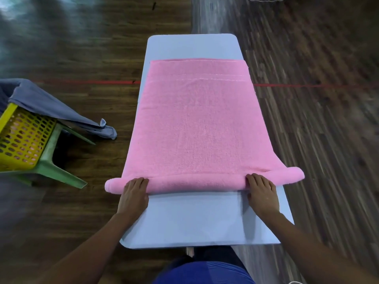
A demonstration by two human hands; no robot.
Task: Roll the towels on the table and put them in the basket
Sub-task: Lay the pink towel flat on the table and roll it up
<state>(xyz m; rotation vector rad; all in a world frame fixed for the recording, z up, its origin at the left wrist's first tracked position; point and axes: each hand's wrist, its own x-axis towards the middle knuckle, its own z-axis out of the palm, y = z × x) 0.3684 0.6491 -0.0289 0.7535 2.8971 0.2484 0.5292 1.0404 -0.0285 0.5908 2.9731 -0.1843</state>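
From the head view, looking down, the pink towel (196,124) lies spread along the pale blue table (194,218), and its near end is wound into a tight roll lying crosswise, both ends of it jutting past the table's edges. My left hand (134,193) rests on the roll near its left end, my right hand (261,191) on it towards the right. On both, the fingers lie fairly straight over the top of the roll, pressing on it, not clenched. The far end of the towel lies flat, short of the table's far edge. To my left, off the table, the yellow basket (22,138) sits on a green plastic stool (53,165), with something pink showing through its holes. A grey-blue cloth (51,105) hangs over its rim down to the wooden floor (92,58).
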